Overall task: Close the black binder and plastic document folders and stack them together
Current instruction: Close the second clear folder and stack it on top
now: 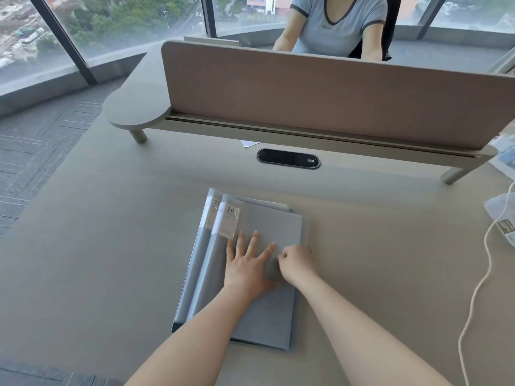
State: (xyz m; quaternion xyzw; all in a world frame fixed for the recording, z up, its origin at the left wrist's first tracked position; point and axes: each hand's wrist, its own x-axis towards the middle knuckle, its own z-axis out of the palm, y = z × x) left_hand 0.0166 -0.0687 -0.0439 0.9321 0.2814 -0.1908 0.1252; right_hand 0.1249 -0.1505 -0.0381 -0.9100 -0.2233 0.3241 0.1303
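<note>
Closed grey plastic document folders (274,222) lie stacked in the middle of the desk, the lower one sticking out to the left with its spine (195,270) showing. Each carries a white label reading "20" near its top left corner. Only a thin dark edge of the black binder (175,327) peeks out beneath the stack at its near left corner. My left hand (246,264) rests flat on the top folder, fingers spread. My right hand (295,264) sits at the folder's right side with its fingers curled at the cover's edge; whether it grips the cover I cannot tell.
A brown partition screen (320,93) on a raised shelf crosses the desk's far side, with another person seated behind it. A black oval cable port (288,158) lies ahead of the stack. A white cable (473,288) and a plastic-wrapped item (501,215) lie at the right edge.
</note>
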